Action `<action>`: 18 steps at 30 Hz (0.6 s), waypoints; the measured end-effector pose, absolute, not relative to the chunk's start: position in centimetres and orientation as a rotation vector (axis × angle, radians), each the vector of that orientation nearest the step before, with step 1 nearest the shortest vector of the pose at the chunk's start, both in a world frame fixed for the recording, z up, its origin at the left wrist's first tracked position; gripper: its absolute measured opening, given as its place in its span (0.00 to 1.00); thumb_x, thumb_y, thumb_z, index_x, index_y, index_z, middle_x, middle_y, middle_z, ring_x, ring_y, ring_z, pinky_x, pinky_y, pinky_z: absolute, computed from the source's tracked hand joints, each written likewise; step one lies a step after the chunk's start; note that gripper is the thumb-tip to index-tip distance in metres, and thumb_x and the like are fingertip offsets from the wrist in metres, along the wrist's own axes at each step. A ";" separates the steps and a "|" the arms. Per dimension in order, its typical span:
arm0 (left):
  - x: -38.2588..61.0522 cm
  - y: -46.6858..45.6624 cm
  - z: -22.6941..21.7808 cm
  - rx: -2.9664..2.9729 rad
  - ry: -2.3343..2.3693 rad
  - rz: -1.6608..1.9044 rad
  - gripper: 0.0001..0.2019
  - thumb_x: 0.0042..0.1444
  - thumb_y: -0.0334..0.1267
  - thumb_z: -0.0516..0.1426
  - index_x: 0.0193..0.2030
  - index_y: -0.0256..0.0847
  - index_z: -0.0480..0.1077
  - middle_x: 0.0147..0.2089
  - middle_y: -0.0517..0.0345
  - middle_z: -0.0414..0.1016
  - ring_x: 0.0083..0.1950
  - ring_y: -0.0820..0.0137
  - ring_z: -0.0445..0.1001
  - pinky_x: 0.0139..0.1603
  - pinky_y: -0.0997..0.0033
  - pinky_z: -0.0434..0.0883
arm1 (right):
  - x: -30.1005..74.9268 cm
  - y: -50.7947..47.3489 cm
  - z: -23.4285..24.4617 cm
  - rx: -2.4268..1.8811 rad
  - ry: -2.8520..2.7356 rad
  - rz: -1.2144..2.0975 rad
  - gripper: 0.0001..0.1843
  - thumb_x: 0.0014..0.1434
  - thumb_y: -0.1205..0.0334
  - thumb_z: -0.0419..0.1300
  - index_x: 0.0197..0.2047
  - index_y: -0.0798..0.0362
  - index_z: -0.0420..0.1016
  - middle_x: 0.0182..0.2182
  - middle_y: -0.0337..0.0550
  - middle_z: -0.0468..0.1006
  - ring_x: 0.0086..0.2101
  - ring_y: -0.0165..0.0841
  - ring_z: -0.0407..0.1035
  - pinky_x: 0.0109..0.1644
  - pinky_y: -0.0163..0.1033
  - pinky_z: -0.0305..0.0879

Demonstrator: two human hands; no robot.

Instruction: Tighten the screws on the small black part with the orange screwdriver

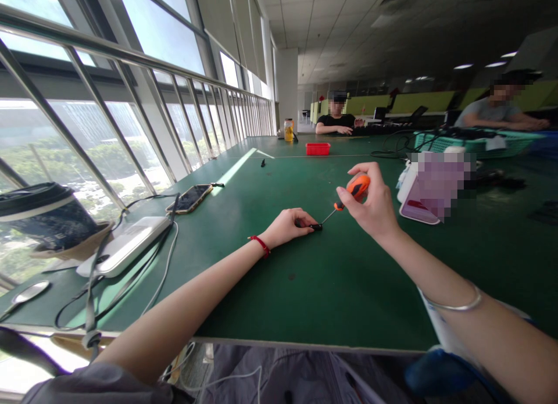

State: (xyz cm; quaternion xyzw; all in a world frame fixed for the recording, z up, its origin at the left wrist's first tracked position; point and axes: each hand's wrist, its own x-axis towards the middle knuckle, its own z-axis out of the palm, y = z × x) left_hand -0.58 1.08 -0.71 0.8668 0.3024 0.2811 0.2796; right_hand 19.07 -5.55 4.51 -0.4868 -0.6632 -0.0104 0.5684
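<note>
My left hand (pixel 288 225) rests on the green table (pixel 331 282), fingers closed over a small black part (pixel 314 226) that it pins to the surface. My right hand (pixel 372 202) is wrapped round the orange-and-black handle of a screwdriver (pixel 352 192). The thin shaft slants down and left, and its tip meets the small black part. A red cord sits on my left wrist and a silver bangle on my right forearm.
A phone (pixel 190 198), a white device with cables (pixel 126 244) and a hat (pixel 46 218) lie at the left near the window railing. A red tray (pixel 318 149) and a jar (pixel 288 129) stand farther back. A white box (pixel 421 189) sits right. Two persons sit at the far end.
</note>
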 end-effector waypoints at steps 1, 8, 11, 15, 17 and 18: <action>-0.6 1.1 -0.7 2.324 0.814 0.754 0.10 0.50 0.32 0.61 0.40 0.37 0.78 0.37 0.55 0.75 0.33 0.75 0.71 0.37 0.76 0.70 | 19.0 -5.6 4.6 -1.180 -1.533 -0.067 0.16 0.51 0.49 0.60 0.39 0.47 0.63 0.19 0.31 0.64 0.21 0.31 0.62 0.27 0.36 0.56; -0.5 1.0 -0.7 2.317 0.823 0.747 0.10 0.50 0.32 0.61 0.40 0.37 0.78 0.37 0.55 0.75 0.33 0.75 0.71 0.36 0.76 0.70 | 18.7 -5.7 4.7 -1.195 -1.581 -0.036 0.10 0.55 0.51 0.56 0.32 0.49 0.66 0.18 0.33 0.65 0.19 0.29 0.60 0.26 0.35 0.55; -0.5 0.9 -0.6 2.319 0.823 0.743 0.10 0.50 0.31 0.61 0.40 0.36 0.78 0.37 0.55 0.75 0.33 0.75 0.70 0.36 0.77 0.70 | 18.9 -5.7 4.5 -1.112 -1.606 -0.035 0.12 0.52 0.57 0.57 0.41 0.48 0.65 0.23 0.34 0.69 0.22 0.31 0.64 0.28 0.36 0.58; -0.5 0.9 -0.6 2.316 0.811 0.748 0.10 0.50 0.31 0.60 0.40 0.36 0.78 0.37 0.55 0.75 0.33 0.75 0.71 0.37 0.77 0.70 | 18.9 -5.6 4.4 -1.102 -1.582 -0.102 0.21 0.50 0.53 0.60 0.46 0.48 0.62 0.26 0.35 0.72 0.26 0.33 0.68 0.30 0.37 0.59; -0.5 1.0 -0.6 2.319 0.807 0.751 0.10 0.50 0.31 0.60 0.40 0.36 0.78 0.37 0.55 0.75 0.33 0.75 0.71 0.37 0.76 0.70 | 18.8 -5.7 4.5 -1.169 -1.559 -0.140 0.19 0.51 0.49 0.60 0.43 0.48 0.64 0.21 0.33 0.69 0.23 0.33 0.65 0.28 0.37 0.57; -0.5 1.0 -0.7 2.323 0.806 0.752 0.10 0.50 0.31 0.60 0.40 0.37 0.78 0.37 0.55 0.75 0.33 0.75 0.71 0.37 0.76 0.70 | 18.7 -5.8 4.5 -1.200 -1.555 -0.139 0.17 0.51 0.47 0.60 0.40 0.48 0.66 0.19 0.32 0.67 0.22 0.32 0.64 0.27 0.36 0.55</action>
